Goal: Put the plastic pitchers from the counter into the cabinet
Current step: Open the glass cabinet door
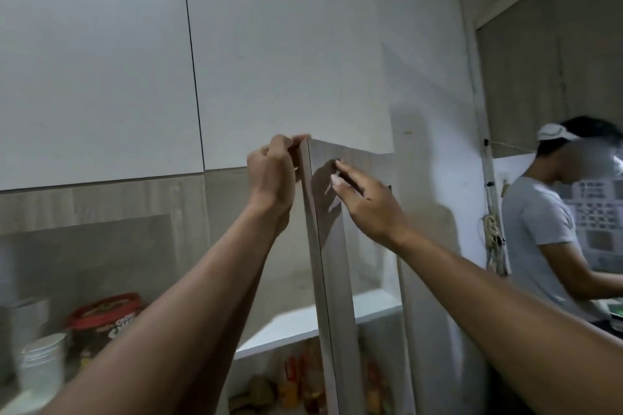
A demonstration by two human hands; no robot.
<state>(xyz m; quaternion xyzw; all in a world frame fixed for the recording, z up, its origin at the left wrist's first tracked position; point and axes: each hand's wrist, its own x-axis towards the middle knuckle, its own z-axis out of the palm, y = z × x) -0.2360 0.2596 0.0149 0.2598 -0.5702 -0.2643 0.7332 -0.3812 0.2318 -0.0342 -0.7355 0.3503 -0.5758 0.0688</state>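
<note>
A tall, narrow cabinet door (332, 246) stands ajar in front of me, seen nearly edge-on. My left hand (273, 175) is curled around its top corner, fingers pinched on the edge. My right hand (365, 204) reaches up with fingers spread and rests against the door's face just below the top. Behind the door, a white shelf (286, 323) of the cabinet shows, with blurred bottles or packets (296, 377) beneath it. No pitcher is in view.
White upper cabinets (101, 61) fill the wall above. At lower left sit a red-lidded dark tub (104, 320) and stacked white containers (42, 364). A person in a grey T-shirt (539, 232) stands close at the right, bent over a counter.
</note>
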